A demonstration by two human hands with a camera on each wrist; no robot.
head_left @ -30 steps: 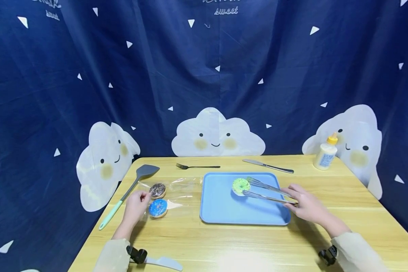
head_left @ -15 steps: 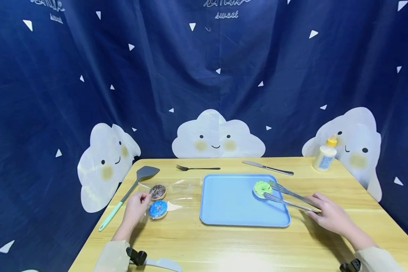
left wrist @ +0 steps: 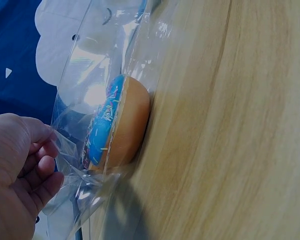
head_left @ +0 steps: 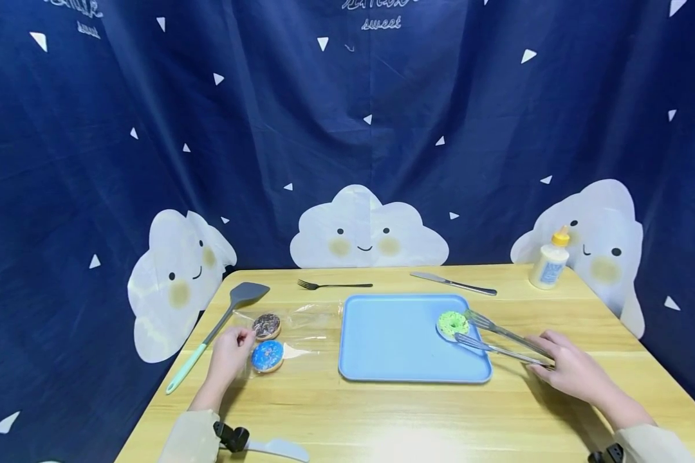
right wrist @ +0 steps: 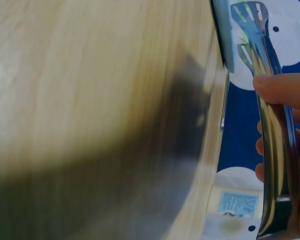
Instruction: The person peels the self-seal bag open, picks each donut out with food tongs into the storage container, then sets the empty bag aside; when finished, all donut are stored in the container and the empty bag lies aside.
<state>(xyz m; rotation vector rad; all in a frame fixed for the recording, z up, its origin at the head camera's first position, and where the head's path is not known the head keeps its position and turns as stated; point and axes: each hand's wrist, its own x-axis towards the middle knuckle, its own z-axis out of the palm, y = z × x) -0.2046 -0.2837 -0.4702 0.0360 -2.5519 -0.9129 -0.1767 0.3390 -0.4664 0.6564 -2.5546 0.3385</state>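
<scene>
My left hand (head_left: 230, 352) pinches the edge of a clear plastic bag (head_left: 315, 321) lying on the table. Inside the bag are a chocolate-topped doughnut (head_left: 267, 326) and a blue-iced doughnut (head_left: 268, 356) with sprinkles; the left wrist view shows the blue one side-on. My right hand (head_left: 573, 366) grips metal tongs (head_left: 512, 341), thumb along one arm in the right wrist view. The tong tips meet a green-iced doughnut (head_left: 453, 323) at its right side, over the right part of a blue tray (head_left: 394, 347). Whether they clamp it firmly I cannot tell.
A grey spatula (head_left: 214, 331) with a mint handle lies on the left. A fork (head_left: 336, 285) and a table knife (head_left: 454, 283) lie behind the tray. A glue bottle (head_left: 550, 262) stands back right, and a pale plastic knife (head_left: 280, 448) lies near the front.
My right hand has moved right with the tongs, and the green doughnut has shifted from mid-tray toward the tray's right side. The left hand has stayed in place on the bag.
</scene>
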